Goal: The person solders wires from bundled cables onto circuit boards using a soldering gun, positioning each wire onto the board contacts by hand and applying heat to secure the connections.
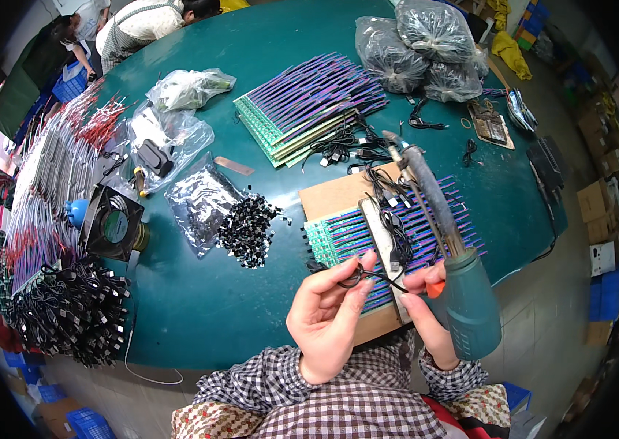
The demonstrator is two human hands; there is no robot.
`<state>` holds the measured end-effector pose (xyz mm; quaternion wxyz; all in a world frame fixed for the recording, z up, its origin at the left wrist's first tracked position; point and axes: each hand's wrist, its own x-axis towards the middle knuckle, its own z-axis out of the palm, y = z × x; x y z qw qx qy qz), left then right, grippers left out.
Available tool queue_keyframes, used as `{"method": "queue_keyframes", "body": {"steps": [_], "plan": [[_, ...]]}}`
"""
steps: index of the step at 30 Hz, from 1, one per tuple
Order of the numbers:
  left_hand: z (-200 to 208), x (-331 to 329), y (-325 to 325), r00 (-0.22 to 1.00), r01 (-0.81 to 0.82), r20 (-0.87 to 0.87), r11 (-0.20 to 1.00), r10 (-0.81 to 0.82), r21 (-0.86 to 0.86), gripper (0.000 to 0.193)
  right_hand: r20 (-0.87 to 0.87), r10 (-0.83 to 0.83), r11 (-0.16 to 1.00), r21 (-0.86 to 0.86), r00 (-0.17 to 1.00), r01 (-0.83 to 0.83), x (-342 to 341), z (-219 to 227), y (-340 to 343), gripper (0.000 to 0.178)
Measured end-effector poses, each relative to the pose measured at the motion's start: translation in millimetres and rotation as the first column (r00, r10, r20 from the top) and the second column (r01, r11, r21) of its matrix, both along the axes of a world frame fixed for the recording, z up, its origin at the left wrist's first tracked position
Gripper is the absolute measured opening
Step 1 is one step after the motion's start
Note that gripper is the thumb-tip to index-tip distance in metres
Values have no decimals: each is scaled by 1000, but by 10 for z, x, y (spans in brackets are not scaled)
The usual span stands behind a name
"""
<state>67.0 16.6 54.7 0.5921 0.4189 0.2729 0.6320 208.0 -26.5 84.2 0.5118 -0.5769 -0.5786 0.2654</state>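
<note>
"Two hands on one cable?"

"Yes. The left hand [327,314] pinches the looped black cable [386,278] between thumb and fingertips, and the right hand [430,314] has thumb and forefinger closed on it too, at the right of the loop."

"So where does the cable lie?"

"Between the two hands, at their fingertips. The loop is by the left fingers, and a short length slants down to the right ones."

"And under it?"

"Green circuit boards [320,238] with rows of purple and blue wires, on a cardboard sheet [338,196]. A pale bar [375,227] lies across the wires, with a bundle of black cables [399,238] along it."

"What's covering the right hand?"

"A green-bodied tool [474,307], metal end upward, hides part of it. I can't tell whether the hand touches that."

"Anything further left?"

"A pile of small black pieces [247,230] on the green table [192,314], well apart from both hands."
</note>
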Motion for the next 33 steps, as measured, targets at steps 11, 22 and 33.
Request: {"method": "queue_keyframes", "body": {"steps": [11, 22, 33], "plan": [[120, -332, 193, 727, 291, -684, 926, -50, 241, 26, -592, -51, 947, -284, 804, -150, -44, 285, 271, 43], [123, -494, 174, 822, 519, 17, 735, -570, -437, 12, -463, -82, 926, -363, 883, -105, -48, 153, 236, 46], [50, -392, 183, 823, 538, 83, 726, -561, -429, 16, -451, -3, 954, -269, 893, -133, -131, -33, 262, 30]]}}
